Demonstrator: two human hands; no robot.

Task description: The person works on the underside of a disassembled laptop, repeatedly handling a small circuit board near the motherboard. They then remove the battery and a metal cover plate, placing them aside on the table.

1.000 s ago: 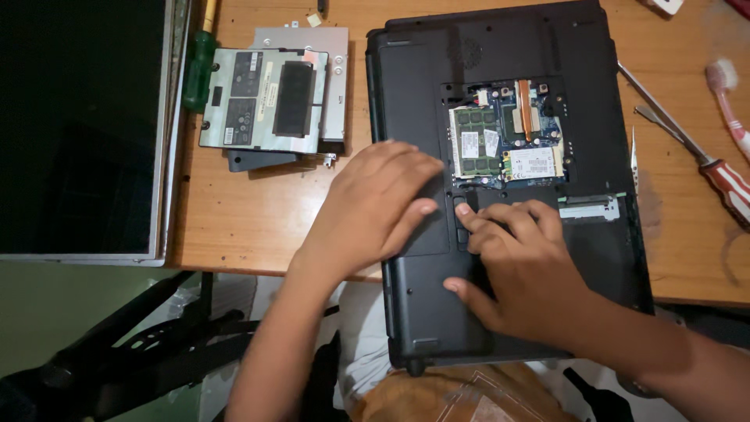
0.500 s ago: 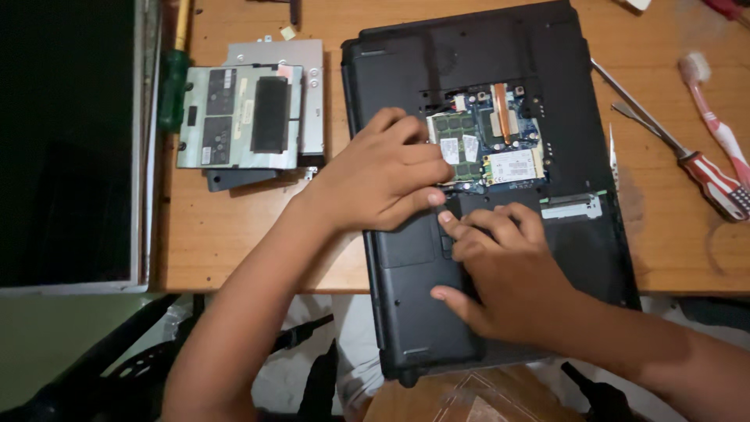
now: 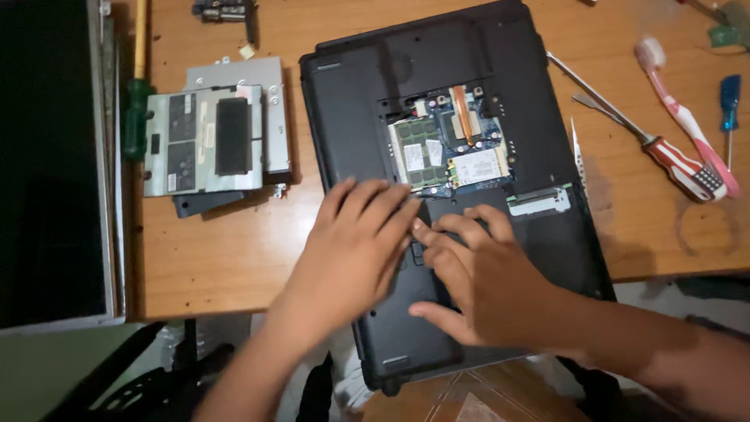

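Observation:
A black laptop (image 3: pixel 351 101) lies upside down on the wooden table, its near end past the table's front edge. An open bay in its underside shows a green memory module and circuit board (image 3: pixel 449 148). My left hand (image 3: pixel 355 246) lies flat on the laptop's lower left part, fingers spread, fingertips just below the open bay. My right hand (image 3: pixel 480 277) presses on the base beside it, fingers bent toward a small latch between the two hands. Neither hand holds anything.
A silver drive in its caddy (image 3: pixel 211 133) lies left of the laptop, over a dark cover. A detached screen panel (image 3: pixel 47 164) leans at far left beside a green-handled screwdriver (image 3: pixel 134 109). At right lie a red-handled screwdriver (image 3: pixel 664 152), a toothbrush (image 3: pixel 687 117), tweezers and a blue tool (image 3: pixel 730 98).
My left hand slid down from the edge of the open bay onto the lower base and flattened. My right hand stays in place. The camera view shifted slightly.

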